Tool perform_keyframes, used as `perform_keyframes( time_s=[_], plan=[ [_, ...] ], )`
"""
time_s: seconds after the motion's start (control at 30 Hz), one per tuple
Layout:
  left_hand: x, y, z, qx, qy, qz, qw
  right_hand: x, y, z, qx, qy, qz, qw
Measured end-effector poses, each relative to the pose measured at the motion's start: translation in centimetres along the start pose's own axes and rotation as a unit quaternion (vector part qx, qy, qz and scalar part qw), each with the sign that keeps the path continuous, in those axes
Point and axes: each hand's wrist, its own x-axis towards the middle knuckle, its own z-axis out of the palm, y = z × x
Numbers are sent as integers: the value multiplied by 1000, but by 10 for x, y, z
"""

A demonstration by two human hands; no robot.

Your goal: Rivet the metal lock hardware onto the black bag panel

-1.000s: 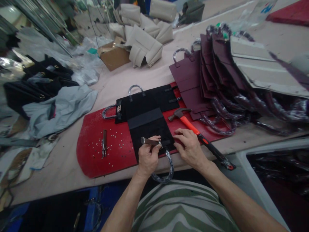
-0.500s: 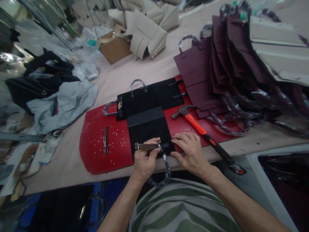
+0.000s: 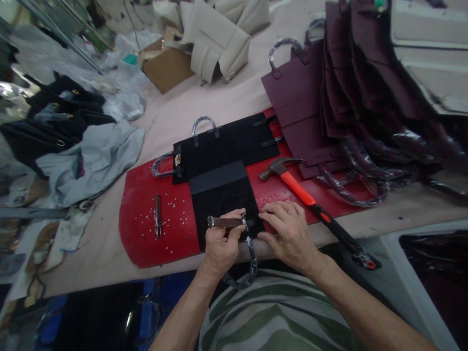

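My left hand (image 3: 224, 241) is closed on a punch tool (image 3: 226, 222) with a brown shank, held over the near end of a black bag panel (image 3: 219, 200). My right hand (image 3: 288, 231) rests at the panel's right edge, fingers apart, with nothing visible in it. A plastic-wrapped handle (image 3: 252, 263) hangs off the panel's near edge between my hands. The panel lies on a red board (image 3: 139, 195). On the board's left part lies a second metal tool (image 3: 158, 217) among many small pale bits. A claw hammer (image 3: 300, 187) with an orange and black handle lies beyond my right hand.
Maroon bag panels (image 3: 300, 107) with wrapped handles are stacked at the right. Beige bag pieces (image 3: 219, 39) and a cardboard box (image 3: 168, 68) stand at the back. Grey cloth (image 3: 91, 161) and black bags (image 3: 54, 117) lie left. Below are a white-rimmed bin (image 3: 391, 253) and blue containers.
The camera view has shifted slightly. Both hands keep nearly the same places on the black panel, and my left hand still holds the tool.
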Motion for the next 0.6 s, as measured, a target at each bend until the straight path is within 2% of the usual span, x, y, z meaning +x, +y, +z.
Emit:
perform_keyframes(
  time_s=[0.4,0.5,0.6],
  plan=[
    [7,7,4,43,-37,39,998,2,-4,-3,11,14,-2,1000],
    [6,6,6,48,-32,51,997,1,-1,-12,55,18,-10,998],
    [4,6,8,51,-23,57,997,-1,5,-30,52,58,-14,997]
  ],
)
